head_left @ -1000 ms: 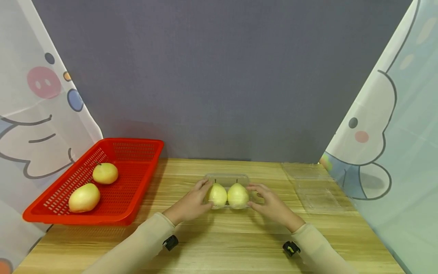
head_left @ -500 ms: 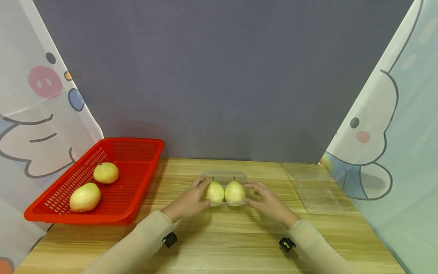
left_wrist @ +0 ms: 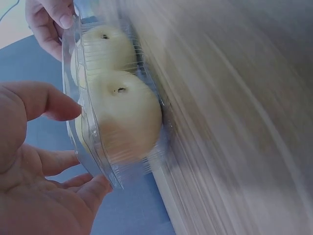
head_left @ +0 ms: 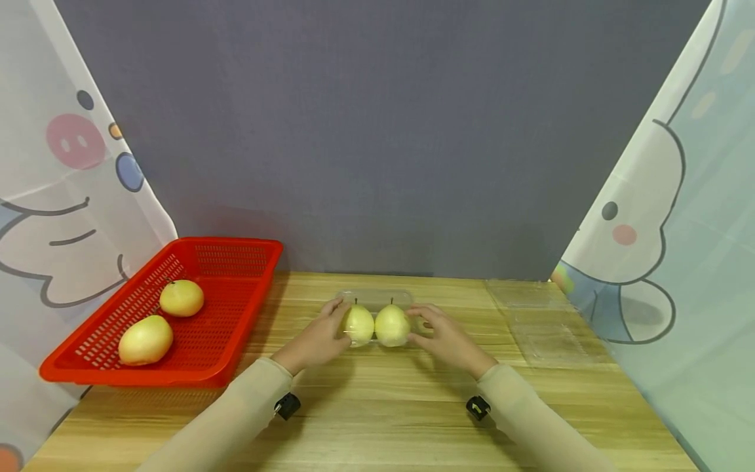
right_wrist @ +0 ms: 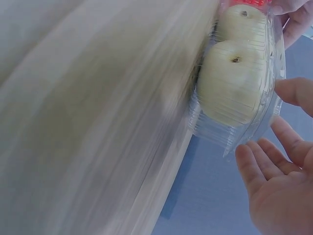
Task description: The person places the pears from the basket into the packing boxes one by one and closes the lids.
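A clear plastic fruit box with two pale yellow pears side by side in it is at the middle of the table. My left hand holds its left end; in the left wrist view the thumb lies at the rim and the fingertips reach round the corner. At the right end my right hand holds it likewise, thumb at the rim and fingers at the end wall. Both wrist views show the ribbed side of the box, low at the wooden table.
On the left stands a red slotted basket with two yellow pears in it. More clear plastic containers lie at the table's right edge. A grey panel closes off the back.
Both hands and the box with its two pears have shifted left and slightly away from me. The basket and the containers on the right stay put.
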Demonstrator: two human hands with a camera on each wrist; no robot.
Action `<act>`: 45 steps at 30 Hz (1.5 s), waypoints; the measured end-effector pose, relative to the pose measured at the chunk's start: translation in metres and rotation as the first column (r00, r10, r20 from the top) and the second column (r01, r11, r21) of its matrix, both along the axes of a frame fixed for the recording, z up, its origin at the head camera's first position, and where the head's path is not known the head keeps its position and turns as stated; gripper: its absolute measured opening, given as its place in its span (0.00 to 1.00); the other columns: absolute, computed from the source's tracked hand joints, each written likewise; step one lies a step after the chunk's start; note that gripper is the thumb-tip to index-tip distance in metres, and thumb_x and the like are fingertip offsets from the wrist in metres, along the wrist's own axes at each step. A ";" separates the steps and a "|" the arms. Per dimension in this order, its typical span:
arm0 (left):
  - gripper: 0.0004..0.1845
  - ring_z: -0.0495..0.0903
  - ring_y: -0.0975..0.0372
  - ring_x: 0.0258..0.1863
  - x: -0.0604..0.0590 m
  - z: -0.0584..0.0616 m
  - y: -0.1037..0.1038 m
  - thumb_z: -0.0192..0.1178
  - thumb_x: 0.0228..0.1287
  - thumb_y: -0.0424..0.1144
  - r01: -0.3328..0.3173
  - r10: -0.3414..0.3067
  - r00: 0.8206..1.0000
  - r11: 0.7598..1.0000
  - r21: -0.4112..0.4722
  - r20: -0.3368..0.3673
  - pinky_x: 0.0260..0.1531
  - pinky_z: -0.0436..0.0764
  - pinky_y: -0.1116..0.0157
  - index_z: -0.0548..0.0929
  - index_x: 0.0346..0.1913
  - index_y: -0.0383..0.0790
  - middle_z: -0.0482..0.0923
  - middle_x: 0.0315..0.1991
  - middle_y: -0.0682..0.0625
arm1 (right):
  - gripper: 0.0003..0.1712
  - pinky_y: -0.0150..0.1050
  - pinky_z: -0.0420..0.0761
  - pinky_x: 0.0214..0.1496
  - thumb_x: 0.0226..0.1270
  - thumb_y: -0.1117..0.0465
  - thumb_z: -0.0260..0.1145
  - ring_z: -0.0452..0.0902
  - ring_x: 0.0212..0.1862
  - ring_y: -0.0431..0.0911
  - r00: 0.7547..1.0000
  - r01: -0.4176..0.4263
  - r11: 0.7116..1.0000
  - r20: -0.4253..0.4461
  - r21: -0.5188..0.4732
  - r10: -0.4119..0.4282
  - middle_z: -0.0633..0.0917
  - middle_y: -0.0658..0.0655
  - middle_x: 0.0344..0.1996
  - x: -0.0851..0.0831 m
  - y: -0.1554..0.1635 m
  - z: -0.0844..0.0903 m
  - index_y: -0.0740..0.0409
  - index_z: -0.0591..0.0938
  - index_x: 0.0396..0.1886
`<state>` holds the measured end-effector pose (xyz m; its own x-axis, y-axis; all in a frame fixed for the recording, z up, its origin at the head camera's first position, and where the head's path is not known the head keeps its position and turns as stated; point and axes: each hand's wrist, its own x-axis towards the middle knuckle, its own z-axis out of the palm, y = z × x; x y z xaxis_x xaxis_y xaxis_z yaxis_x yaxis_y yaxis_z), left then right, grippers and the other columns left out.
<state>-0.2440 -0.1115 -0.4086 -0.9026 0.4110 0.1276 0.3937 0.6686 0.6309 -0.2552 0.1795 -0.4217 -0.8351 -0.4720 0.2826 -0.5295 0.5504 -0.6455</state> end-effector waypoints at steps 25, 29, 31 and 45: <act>0.34 0.52 0.34 0.72 -0.019 0.003 -0.023 0.49 0.67 0.24 -0.139 0.139 0.990 0.990 -0.010 -0.008 0.68 0.60 0.41 0.51 0.74 0.19 0.43 0.74 0.23 | 0.28 0.49 0.76 0.62 0.67 0.61 0.71 0.69 0.67 0.57 1.000 0.022 0.999 0.014 -0.029 -0.021 0.71 0.65 0.69 -0.037 -0.052 -0.005 0.64 0.77 0.64; 0.34 0.51 0.34 0.72 -0.024 0.001 -0.027 0.48 0.66 0.24 -0.163 0.163 0.986 0.986 -0.018 -0.036 0.68 0.59 0.41 0.52 0.73 0.18 0.44 0.73 0.22 | 0.28 0.48 0.76 0.63 0.68 0.60 0.71 0.69 0.68 0.56 0.999 0.028 0.999 0.020 -0.025 -0.028 0.70 0.64 0.70 -0.043 -0.060 -0.007 0.62 0.77 0.64; 0.34 0.49 0.34 0.73 -0.027 0.000 -0.029 0.47 0.66 0.24 -0.177 0.177 0.984 0.984 -0.019 -0.032 0.69 0.58 0.41 0.52 0.73 0.18 0.43 0.74 0.22 | 0.27 0.48 0.75 0.64 0.68 0.60 0.70 0.68 0.68 0.56 0.999 0.032 0.999 0.024 -0.025 -0.032 0.69 0.64 0.70 -0.046 -0.064 -0.007 0.62 0.76 0.65; 0.38 0.52 0.32 0.71 -0.044 -0.005 -0.039 0.48 0.56 0.21 -0.305 0.304 0.951 0.952 -0.013 -0.053 0.69 0.57 0.41 0.54 0.73 0.18 0.47 0.72 0.21 | 0.28 0.45 0.74 0.65 0.69 0.61 0.69 0.67 0.69 0.56 0.996 0.057 0.998 0.064 -0.028 -0.055 0.68 0.62 0.72 -0.057 -0.092 -0.004 0.62 0.76 0.66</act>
